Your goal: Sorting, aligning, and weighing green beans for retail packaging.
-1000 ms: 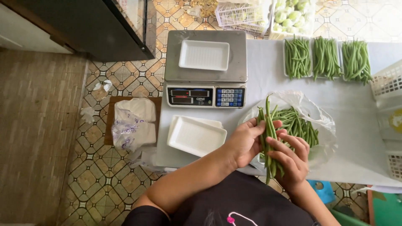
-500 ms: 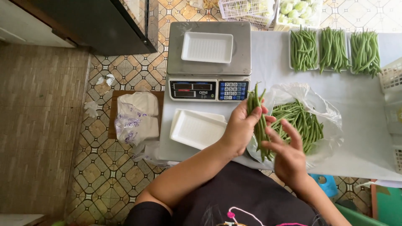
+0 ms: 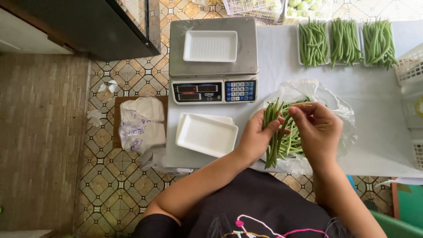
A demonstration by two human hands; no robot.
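My left hand [image 3: 254, 140] grips a bunch of green beans [image 3: 274, 132], held upright over an open clear plastic bag [image 3: 326, 99] of more beans on the white table [image 3: 374, 110]. My right hand [image 3: 318, 128] is beside the bunch, its fingertips pinching at the beans near the top. A stack of white foam trays [image 3: 206, 134] lies just left of my left hand. A digital scale [image 3: 214, 90] stands behind it with one white foam tray [image 3: 210, 46] on its steel platform.
Three trays filled with green beans [image 3: 344, 42] line the table's far edge. White plastic baskets [image 3: 410, 66] sit at the right and far side. On the tiled floor to the left, a bag [image 3: 141, 123] rests on a wooden stool. A dark cabinet [image 3: 88, 26] stands at upper left.
Both hands have shifted slightly up and right with the bunch. My right hand has risen from the lower part of the bunch to its top.
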